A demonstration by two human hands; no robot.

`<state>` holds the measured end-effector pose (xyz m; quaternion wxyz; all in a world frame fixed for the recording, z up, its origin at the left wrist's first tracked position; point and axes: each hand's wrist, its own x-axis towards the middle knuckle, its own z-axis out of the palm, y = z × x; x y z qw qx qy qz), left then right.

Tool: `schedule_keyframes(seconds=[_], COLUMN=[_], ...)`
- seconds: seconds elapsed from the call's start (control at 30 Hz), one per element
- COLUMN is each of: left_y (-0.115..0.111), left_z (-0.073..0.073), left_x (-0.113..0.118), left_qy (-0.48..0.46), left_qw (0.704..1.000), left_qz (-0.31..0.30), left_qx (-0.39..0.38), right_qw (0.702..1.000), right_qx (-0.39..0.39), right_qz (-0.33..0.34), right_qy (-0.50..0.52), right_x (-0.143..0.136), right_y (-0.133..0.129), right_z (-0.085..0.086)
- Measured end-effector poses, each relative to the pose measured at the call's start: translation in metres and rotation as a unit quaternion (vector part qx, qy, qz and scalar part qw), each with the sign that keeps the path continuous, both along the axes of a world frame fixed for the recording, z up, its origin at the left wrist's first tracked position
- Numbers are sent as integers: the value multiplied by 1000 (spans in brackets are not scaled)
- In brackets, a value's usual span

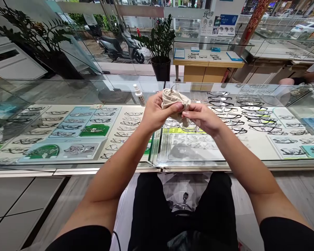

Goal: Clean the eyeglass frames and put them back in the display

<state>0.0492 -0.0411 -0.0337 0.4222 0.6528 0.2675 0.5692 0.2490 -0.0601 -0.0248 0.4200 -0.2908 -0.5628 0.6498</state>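
The cloth point(172, 98), a beige, loosely bunched piece, is held in both hands above the glass-topped desk point(193, 169), near its middle and over the joint between the two display sections. The left hand point(156, 111) is clamped on the left side of the bundle, thumb across the front. The right hand point(207, 118) pinches the lower right edge between thumb and fingers. The two hands are close together; whether their fingertips touch cannot be told. A thin dark curve point(174, 86) shows at the top of the bundle; whether it belongs to an enclosed frame cannot be confirmed. Handling: the cloth should be light, soft and limp, with good grip and low risk of slipping. Take hold at the thick outer folds, using a pad grip. If a frame is enclosed, treat it as slim, springy and fragile: support it at the bridge or rim and apply no twisting load. A white spray bottle point(139, 95) stands just beside the left hand. Spectacle frames point(231, 122) lie in rows beneath the glass on both sides.
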Motion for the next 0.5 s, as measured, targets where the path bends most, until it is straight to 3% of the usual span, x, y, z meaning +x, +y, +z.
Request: schedule_keyframes(seconds=[0.2, 0.4, 0.5], left_y=[3, 7, 6], left_z=[-6, 1, 1], left_x=[1, -8, -6], left_qy=[-24, -3, -1], left_qw=[999, 995, 996], left_qz=[40, -94, -87], left_qx=[25, -25, -17], right_qw=[1000, 999, 999], right_qx=[19, 20, 6], right_qz=[4, -33, -37], right_qy=[-14, 2, 16], right_x=[0, 10, 8], right_y=[0, 7, 8], right_z=[0, 6, 3])
